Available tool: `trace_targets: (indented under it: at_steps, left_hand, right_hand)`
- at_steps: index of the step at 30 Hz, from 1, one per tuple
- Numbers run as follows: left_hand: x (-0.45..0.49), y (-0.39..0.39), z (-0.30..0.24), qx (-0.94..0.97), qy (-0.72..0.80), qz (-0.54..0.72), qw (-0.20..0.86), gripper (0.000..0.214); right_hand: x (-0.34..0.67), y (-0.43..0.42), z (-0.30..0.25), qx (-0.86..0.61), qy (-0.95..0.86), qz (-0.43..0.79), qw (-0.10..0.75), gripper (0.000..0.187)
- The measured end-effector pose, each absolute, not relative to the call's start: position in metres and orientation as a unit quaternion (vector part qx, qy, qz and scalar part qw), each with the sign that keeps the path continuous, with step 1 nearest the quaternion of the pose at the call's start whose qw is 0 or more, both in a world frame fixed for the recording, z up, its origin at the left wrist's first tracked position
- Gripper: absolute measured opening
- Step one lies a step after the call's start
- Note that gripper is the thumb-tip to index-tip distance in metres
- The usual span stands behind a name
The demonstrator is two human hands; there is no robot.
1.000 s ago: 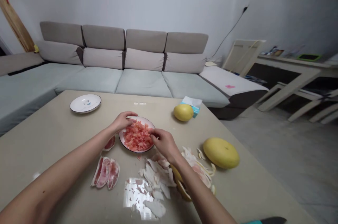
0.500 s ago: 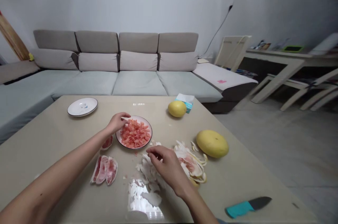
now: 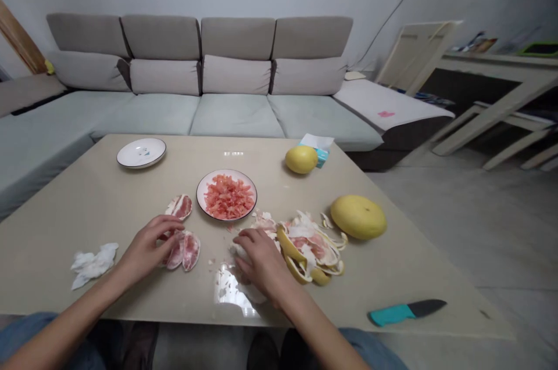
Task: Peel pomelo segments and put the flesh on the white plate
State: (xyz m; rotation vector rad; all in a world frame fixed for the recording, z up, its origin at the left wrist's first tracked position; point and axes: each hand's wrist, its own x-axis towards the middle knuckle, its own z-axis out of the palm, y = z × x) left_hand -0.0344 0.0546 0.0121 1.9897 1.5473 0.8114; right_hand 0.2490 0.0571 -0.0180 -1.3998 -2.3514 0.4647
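My left hand (image 3: 146, 247) rests with curled fingers on the pink pomelo segments (image 3: 185, 251) lying near the table's front; whether it grips one is hidden. My right hand (image 3: 257, 259) lies palm down, fingers bent, on the white membrane scraps (image 3: 242, 288) beside a heap of yellow peel (image 3: 307, 248). Behind both hands stands a plate of chopped pink pomelo flesh (image 3: 226, 196). One more segment (image 3: 181, 205) lies left of that plate.
A whole pomelo (image 3: 357, 216) and a smaller yellow fruit (image 3: 301, 159) sit to the right, a tissue pack (image 3: 318, 146) behind. An empty plate (image 3: 140, 153) is back left, a crumpled tissue (image 3: 92, 262) front left, a teal-handled knife (image 3: 405, 311) front right. A sofa (image 3: 196, 97) lies beyond the beige table (image 3: 87, 201).
My left hand left the plate's rim and came back to the pomelo segments. My right hand shifted slightly nearer onto the membrane scraps. The view tilted down.
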Motion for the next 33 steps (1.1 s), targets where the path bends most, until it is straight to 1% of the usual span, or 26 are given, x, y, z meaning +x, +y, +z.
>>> trace_targets:
  at_steps: [3, 5, 6, 9, 10, 13, 15, 17, 19, 20, 22, 24, 26, 28, 30, 32, 33]
  left_hand:
    - [-0.045, 0.051, 0.001, 0.718, 0.583, 0.307, 0.223, 0.025]
    - [-0.048, 0.053, -0.002, 0.716, 0.585, 0.318, 0.209, 0.025]
    - [-0.048, 0.054, -0.003, 0.720, 0.584, 0.320, 0.198, 0.025]
    - [-0.051, 0.051, -0.002, 0.742, 0.573, 0.309, 0.160, 0.024]
    - [-0.052, 0.049, -0.001, 0.748, 0.571, 0.303, 0.153, 0.024]
    - [-0.055, 0.043, 0.000, 0.755, 0.571, 0.287, 0.145, 0.026]
    - [-0.054, 0.041, -0.001, 0.759, 0.569, 0.283, 0.142, 0.026]
    - [-0.052, 0.040, -0.002, 0.762, 0.566, 0.280, 0.141, 0.026]
    - [-0.050, 0.041, -0.004, 0.764, 0.565, 0.277, 0.141, 0.025]
    - [-0.050, 0.041, -0.004, 0.764, 0.566, 0.276, 0.140, 0.025]
    - [-0.050, 0.042, -0.005, 0.765, 0.566, 0.275, 0.135, 0.025]
    - [-0.053, 0.042, -0.005, 0.769, 0.564, 0.272, 0.130, 0.026]
    - [-0.056, 0.042, -0.004, 0.772, 0.562, 0.269, 0.127, 0.026]
    - [-0.057, 0.042, -0.002, 0.769, 0.565, 0.272, 0.127, 0.026]
    - [-0.056, 0.042, 0.000, 0.763, 0.569, 0.279, 0.130, 0.026]
    - [-0.053, 0.041, 0.001, 0.757, 0.571, 0.285, 0.138, 0.026]
    - [-0.051, 0.041, 0.001, 0.755, 0.572, 0.288, 0.142, 0.026]
  right_hand:
    - [0.217, 0.042, -0.035, -0.441, -0.866, 0.159, 0.173, 0.045]
    - [0.196, 0.034, -0.049, -0.405, -0.893, 0.102, 0.166, 0.047]
    - [0.189, 0.032, -0.055, -0.399, -0.901, 0.065, 0.156, 0.041]
    - [0.192, 0.039, -0.065, -0.411, -0.900, 0.020, 0.143, 0.008]
    - [0.200, 0.045, -0.063, -0.426, -0.893, 0.010, 0.144, 0.007]
    - [0.230, 0.061, -0.049, -0.490, -0.856, -0.025, 0.163, 0.012]
    - [0.237, 0.059, -0.040, -0.505, -0.843, -0.034, 0.182, 0.017]
    - [0.227, 0.045, -0.040, -0.466, -0.857, -0.005, 0.222, 0.015]
    - [0.207, 0.026, -0.050, -0.388, -0.887, 0.019, 0.250, 0.010]
    - [0.198, 0.018, -0.057, -0.346, -0.906, 0.011, 0.243, 0.006]
    - [0.191, 0.014, -0.068, -0.320, -0.922, -0.028, 0.217, 0.014]
    - [0.204, 0.023, -0.072, -0.375, -0.899, -0.046, 0.224, 0.018]
    - [0.231, 0.039, -0.065, -0.443, -0.865, -0.057, 0.227, 0.014]
    - [0.252, 0.050, -0.053, -0.494, -0.834, -0.066, 0.238, 0.014]
    - [0.253, 0.048, -0.046, -0.489, -0.831, -0.032, 0.264, 0.020]
    - [0.230, 0.033, -0.048, -0.413, -0.864, 0.031, 0.287, 0.020]
    - [0.211, 0.022, -0.053, -0.373, -0.882, 0.045, 0.285, 0.017]
